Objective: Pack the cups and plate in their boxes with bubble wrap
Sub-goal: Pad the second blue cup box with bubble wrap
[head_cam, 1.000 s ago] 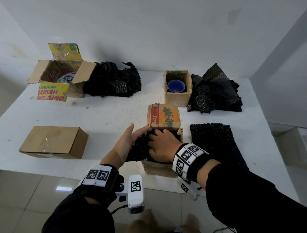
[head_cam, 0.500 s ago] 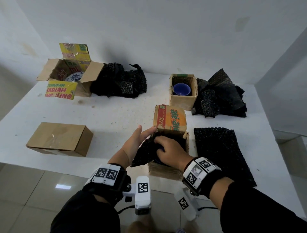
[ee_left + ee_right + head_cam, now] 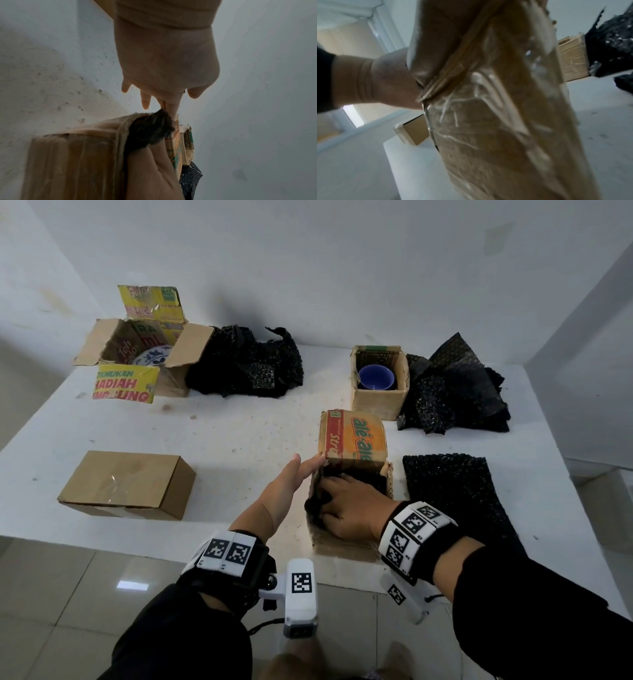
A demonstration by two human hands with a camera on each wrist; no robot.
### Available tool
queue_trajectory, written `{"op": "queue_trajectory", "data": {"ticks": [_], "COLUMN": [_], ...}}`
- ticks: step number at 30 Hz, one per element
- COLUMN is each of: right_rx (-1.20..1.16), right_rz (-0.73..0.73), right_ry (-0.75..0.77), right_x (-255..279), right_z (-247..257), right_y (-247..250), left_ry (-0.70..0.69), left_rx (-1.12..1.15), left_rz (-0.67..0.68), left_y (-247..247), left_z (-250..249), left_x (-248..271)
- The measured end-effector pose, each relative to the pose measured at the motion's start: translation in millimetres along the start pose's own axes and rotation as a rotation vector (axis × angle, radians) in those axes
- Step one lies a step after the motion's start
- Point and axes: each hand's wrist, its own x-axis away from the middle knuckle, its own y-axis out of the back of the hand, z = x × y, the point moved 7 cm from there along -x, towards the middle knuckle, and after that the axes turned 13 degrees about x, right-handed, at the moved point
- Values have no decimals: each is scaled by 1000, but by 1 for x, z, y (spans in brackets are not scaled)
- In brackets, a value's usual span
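Two hands at small open brown cardboard box (image 3: 346,539) near front edge of white table (image 3: 239,436). Right hand (image 3: 349,510) inside box, fingers curled down onto black bubble wrap (image 3: 317,501) filling it; firm grip likely, fingertips hidden. Left hand (image 3: 286,487) flat, fingers straight against box's left wall, tips at raised printed flap (image 3: 354,438). Blue cup (image 3: 376,376) sits unwrapped in second small box (image 3: 378,402) behind. Patterned plate (image 3: 152,358) in large open carton (image 3: 137,350), far left.

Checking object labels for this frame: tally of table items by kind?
Cardboard boxes: 4 (plate box, blue cup box, box under the hands, closed box)
Black bubble wrap piles or sheets outside boxes: 3
Blue cup: 1
Plate: 1
Total: 9
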Motion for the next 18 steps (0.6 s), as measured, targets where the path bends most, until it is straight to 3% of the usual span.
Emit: {"op": "queue_trajectory", "data": {"ticks": [2,5,8,14,18], "right_rx": [-114,-423,-593,-508,-407], "right_rz": [-57,-292,-450,-211,-159], "right_ry": [-17,-81,-44,-58,-131], "right_x": [1,9,14,12,11], "right_z": [-3,-15,-17,-5,-9], "right_y": [1,9,16,4,3], "left_ry": [6,-14,-35,-36,-49], "left_rx": [20,-44,-14,-74,-61], "left_rz": [31,-27,23,50,66], "left_y": [-4,-1,-4,-2,-5], "left_z": [-2,-7,-4,0,-2], "left_x": [3,3,2,0,1]}}
